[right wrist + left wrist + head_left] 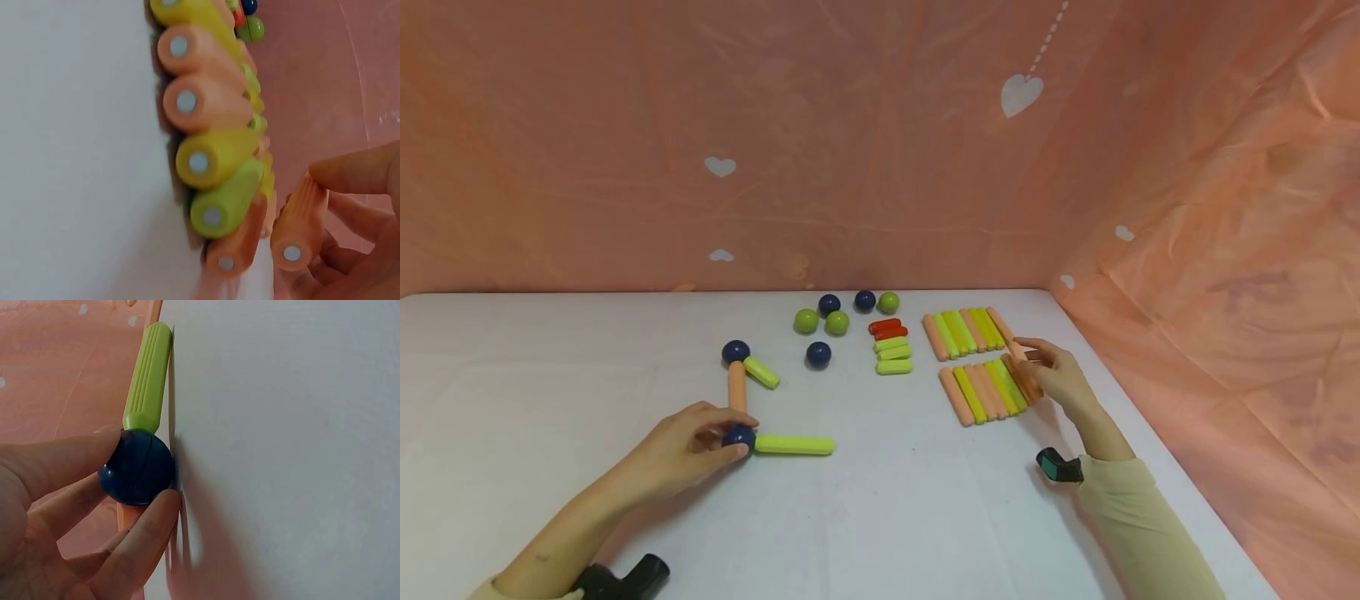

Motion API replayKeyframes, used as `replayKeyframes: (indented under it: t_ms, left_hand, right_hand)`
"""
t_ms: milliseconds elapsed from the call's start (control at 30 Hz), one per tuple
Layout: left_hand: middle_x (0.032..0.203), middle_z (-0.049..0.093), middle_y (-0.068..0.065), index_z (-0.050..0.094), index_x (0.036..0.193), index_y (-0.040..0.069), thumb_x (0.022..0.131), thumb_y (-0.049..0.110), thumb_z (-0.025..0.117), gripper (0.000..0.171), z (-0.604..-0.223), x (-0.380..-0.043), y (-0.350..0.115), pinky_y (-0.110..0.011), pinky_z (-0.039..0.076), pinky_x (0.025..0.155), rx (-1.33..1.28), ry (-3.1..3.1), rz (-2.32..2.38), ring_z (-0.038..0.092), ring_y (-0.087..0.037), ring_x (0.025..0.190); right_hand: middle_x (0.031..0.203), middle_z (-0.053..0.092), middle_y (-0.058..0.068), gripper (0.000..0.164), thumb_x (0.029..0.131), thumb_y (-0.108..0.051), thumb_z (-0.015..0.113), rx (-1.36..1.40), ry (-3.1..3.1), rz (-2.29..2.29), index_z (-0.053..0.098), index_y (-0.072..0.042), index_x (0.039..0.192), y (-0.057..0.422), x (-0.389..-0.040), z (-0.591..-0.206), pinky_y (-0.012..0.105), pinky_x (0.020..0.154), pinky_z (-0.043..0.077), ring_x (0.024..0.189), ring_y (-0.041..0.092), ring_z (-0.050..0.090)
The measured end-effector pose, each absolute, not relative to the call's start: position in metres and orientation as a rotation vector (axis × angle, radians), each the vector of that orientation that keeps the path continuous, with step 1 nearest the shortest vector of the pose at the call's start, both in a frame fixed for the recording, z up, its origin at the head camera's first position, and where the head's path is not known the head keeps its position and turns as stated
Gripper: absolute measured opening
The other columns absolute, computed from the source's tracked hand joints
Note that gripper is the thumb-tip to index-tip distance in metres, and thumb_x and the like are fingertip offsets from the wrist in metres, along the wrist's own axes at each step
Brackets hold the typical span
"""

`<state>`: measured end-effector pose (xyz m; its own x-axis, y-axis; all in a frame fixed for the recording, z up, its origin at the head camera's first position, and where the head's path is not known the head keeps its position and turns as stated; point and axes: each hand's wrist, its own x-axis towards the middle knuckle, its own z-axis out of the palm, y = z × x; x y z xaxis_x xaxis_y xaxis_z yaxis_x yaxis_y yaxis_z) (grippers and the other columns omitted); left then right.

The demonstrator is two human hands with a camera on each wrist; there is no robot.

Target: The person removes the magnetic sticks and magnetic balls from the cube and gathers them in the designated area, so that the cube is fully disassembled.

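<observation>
My left hand [681, 450] grips a dark blue ball [140, 469] between thumb and fingers, low at the white table. From that ball a long light-green stick [794, 445] points right, and a peach stick [737, 387] leads back to a second blue ball [736, 352]. A short green stick [762, 372] slants from this far ball. My right hand [1063, 379] pinches a peach stick [301, 219] with a silvery disc in its end. It is held beside the right end of the near row of sticks [988, 392], partly covered by the fingers.
Behind the near row lies another row of peach, green and yellow sticks [966, 332]. Short red sticks [889, 330] and short green sticks [893, 354] lie left of the rows. Loose blue balls [818, 355] and green balls [837, 322] sit at the back middle. A peach cloth [850, 167] hangs behind.
</observation>
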<state>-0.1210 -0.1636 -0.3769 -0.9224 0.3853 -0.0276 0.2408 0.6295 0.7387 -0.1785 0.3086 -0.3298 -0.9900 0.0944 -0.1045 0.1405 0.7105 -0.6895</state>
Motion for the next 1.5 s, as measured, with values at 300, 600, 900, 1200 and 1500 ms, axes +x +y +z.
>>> replayKeyframes:
  t_ms: [300, 600, 900, 1200, 1500]
  left_hand:
    - [0.101, 0.061, -0.006, 0.068, 0.113, 0.013, 0.086, 0.018, 0.07, 0.028, -0.376, -0.121, -0.165, -0.033, 0.049, 0.073, 0.541, 2.673, 1.194, 0.058, -0.016, 0.086]
    - [0.101, 0.061, -0.006, 0.068, 0.114, 0.013, 0.087, 0.019, 0.07, 0.028, -0.374, -0.121, -0.165, -0.033, 0.049, 0.072, 0.509, 2.666, 1.175, 0.058, -0.017, 0.086]
    - [0.1, 0.061, -0.006, 0.068, 0.113, 0.012, 0.086, 0.017, 0.07, 0.028, -0.375, -0.12, -0.165, -0.032, 0.048, 0.072, 0.539, 2.657, 1.209, 0.058, -0.016, 0.085]
    - [0.098, 0.061, -0.003, 0.068, 0.113, 0.011, 0.085, 0.016, 0.071, 0.028, -0.376, -0.119, -0.168, -0.029, 0.049, 0.072, 0.577, 2.647, 1.21, 0.058, -0.014, 0.085]
    - [0.098, 0.061, 0.0, 0.068, 0.113, 0.012, 0.085, 0.019, 0.071, 0.029, -0.376, -0.119, -0.171, -0.024, 0.049, 0.071, 0.616, 2.639, 1.218, 0.058, -0.012, 0.086]
  right_hand:
    - [0.128, 0.05, 0.028, 0.048, 0.096, -0.016, 0.054, 0.255, 2.856, -1.182, 0.043, 0.0, 0.14, 0.321, -0.18, -0.333, 0.021, 0.058, 0.044, 0.088, 0.016, 0.051]
    - [0.128, 0.05, 0.03, 0.049, 0.095, -0.019, 0.057, 0.302, 2.847, -1.169, 0.045, 0.002, 0.138, 0.326, -0.185, -0.343, 0.02, 0.06, 0.045, 0.091, 0.019, 0.052]
    - [0.116, 0.061, 0.027, 0.04, 0.095, -0.015, 0.055, 0.301, 2.911, -1.156, 0.053, 0.006, 0.13, 0.327, -0.186, -0.348, 0.019, 0.06, 0.043, 0.076, 0.006, 0.05]
    - [0.12, 0.059, 0.026, 0.039, 0.097, -0.018, 0.052, 0.271, 2.924, -1.244, 0.055, 0.004, 0.129, 0.31, -0.183, -0.338, 0.017, 0.072, 0.048, 0.087, 0.01, 0.056]
    - [0.118, 0.059, 0.025, 0.035, 0.098, -0.016, 0.055, 0.021, 2.844, -1.384, 0.057, 0.004, 0.126, 0.259, -0.182, -0.335, 0.019, 0.073, 0.053, 0.091, 0.026, 0.063]
